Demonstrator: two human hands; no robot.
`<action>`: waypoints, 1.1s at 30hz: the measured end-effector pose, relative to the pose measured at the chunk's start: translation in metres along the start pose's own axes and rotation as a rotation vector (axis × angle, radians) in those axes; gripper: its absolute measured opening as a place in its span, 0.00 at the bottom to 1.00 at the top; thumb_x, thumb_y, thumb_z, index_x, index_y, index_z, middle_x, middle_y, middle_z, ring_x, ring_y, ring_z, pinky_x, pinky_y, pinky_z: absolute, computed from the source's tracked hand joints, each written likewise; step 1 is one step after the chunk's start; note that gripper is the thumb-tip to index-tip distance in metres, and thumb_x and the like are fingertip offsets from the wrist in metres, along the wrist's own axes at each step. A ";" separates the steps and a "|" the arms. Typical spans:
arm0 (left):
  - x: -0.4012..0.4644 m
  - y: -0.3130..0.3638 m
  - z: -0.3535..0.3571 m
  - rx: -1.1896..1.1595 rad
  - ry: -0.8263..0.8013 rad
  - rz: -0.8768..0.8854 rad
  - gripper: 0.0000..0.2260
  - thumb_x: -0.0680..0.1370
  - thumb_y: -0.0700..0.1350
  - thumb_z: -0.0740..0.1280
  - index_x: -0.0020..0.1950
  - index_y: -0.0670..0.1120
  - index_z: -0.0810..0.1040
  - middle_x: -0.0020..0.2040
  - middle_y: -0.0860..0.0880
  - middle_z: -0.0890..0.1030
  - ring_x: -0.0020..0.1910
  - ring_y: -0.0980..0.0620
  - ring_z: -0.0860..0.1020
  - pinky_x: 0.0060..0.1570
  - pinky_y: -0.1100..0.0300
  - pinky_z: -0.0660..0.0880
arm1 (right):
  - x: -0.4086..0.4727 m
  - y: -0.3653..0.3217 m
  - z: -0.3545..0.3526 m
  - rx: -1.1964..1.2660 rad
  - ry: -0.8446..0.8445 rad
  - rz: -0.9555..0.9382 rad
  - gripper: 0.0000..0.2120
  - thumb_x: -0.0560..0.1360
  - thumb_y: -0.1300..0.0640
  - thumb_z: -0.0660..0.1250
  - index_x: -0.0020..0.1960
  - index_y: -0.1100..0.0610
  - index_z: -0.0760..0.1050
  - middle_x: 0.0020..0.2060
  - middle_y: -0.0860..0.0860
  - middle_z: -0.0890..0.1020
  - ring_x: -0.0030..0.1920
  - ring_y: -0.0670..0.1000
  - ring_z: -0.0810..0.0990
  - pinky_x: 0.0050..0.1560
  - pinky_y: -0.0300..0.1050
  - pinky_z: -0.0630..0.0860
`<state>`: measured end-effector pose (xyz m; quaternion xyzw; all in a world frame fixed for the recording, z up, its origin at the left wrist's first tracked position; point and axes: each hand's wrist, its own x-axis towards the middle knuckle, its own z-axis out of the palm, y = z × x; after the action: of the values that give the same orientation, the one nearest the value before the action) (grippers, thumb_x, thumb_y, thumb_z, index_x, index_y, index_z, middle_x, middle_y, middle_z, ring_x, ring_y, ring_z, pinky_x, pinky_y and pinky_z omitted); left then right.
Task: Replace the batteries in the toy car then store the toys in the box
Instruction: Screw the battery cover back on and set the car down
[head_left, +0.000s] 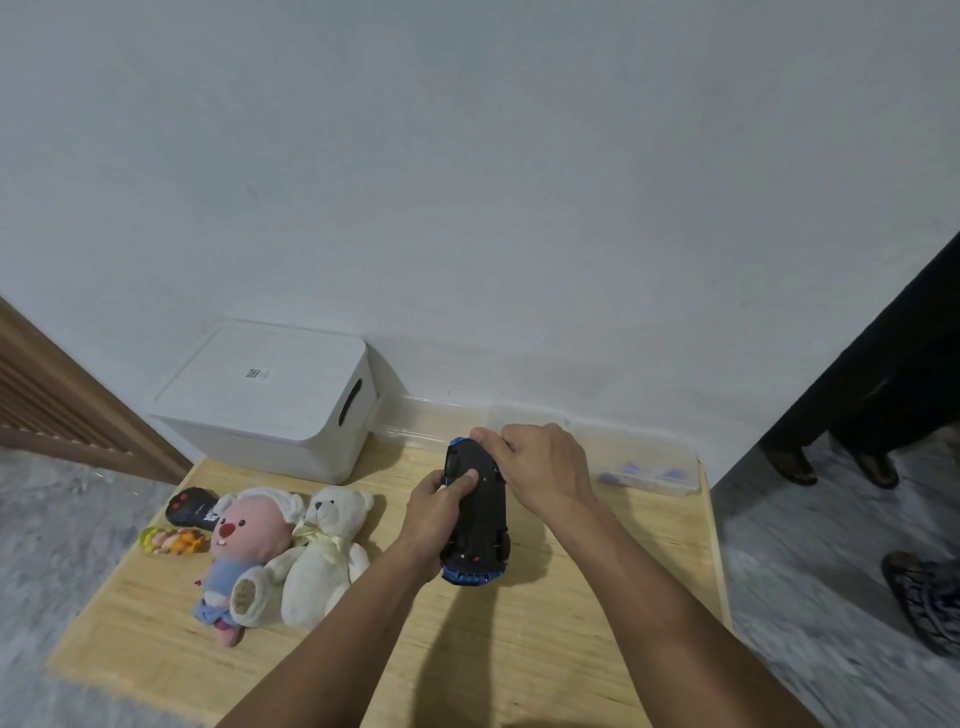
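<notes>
Above the table's middle, the blue toy car is held belly-up, black underside showing. Left hand grips its side, thumb pressed on the chassis; right hand curls over its far end. White lidded box sits at the far-left corner against the wall.

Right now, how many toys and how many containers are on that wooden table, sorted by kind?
Plush toys: 2, the pink plush and the white teddy bear.
Toy cars: 1, the blue toy car, held underside up by the left hand and right hand.
Remote controls: 1.
Small colourful toys: 1.
White lidded boxes: 1.
Clear trays: 2.
Total: 8.
</notes>
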<state>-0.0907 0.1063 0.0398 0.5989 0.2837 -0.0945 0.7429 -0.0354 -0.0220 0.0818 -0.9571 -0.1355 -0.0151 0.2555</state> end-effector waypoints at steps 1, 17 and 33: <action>0.000 0.000 0.000 -0.002 0.001 0.000 0.12 0.77 0.46 0.69 0.57 0.41 0.77 0.50 0.39 0.84 0.46 0.40 0.83 0.36 0.55 0.80 | 0.000 -0.001 -0.001 -0.005 -0.005 0.015 0.31 0.77 0.33 0.52 0.26 0.56 0.61 0.23 0.50 0.67 0.30 0.56 0.69 0.31 0.45 0.61; 0.000 -0.006 -0.004 -0.012 0.021 -0.010 0.11 0.78 0.46 0.69 0.57 0.41 0.77 0.49 0.39 0.84 0.45 0.41 0.84 0.36 0.55 0.80 | -0.005 -0.006 -0.001 -0.196 -0.081 0.083 0.33 0.79 0.35 0.42 0.35 0.57 0.72 0.29 0.51 0.73 0.36 0.56 0.75 0.36 0.45 0.68; 0.006 -0.011 -0.007 0.027 0.000 0.000 0.12 0.77 0.47 0.69 0.57 0.42 0.77 0.50 0.39 0.84 0.46 0.41 0.83 0.38 0.53 0.80 | -0.007 -0.007 -0.004 -0.143 -0.253 0.060 0.14 0.80 0.46 0.58 0.53 0.57 0.70 0.46 0.54 0.80 0.45 0.56 0.78 0.42 0.49 0.72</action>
<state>-0.0930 0.1108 0.0268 0.6089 0.2822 -0.0982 0.7348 -0.0434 -0.0199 0.0880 -0.9708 -0.1365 0.1037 0.1680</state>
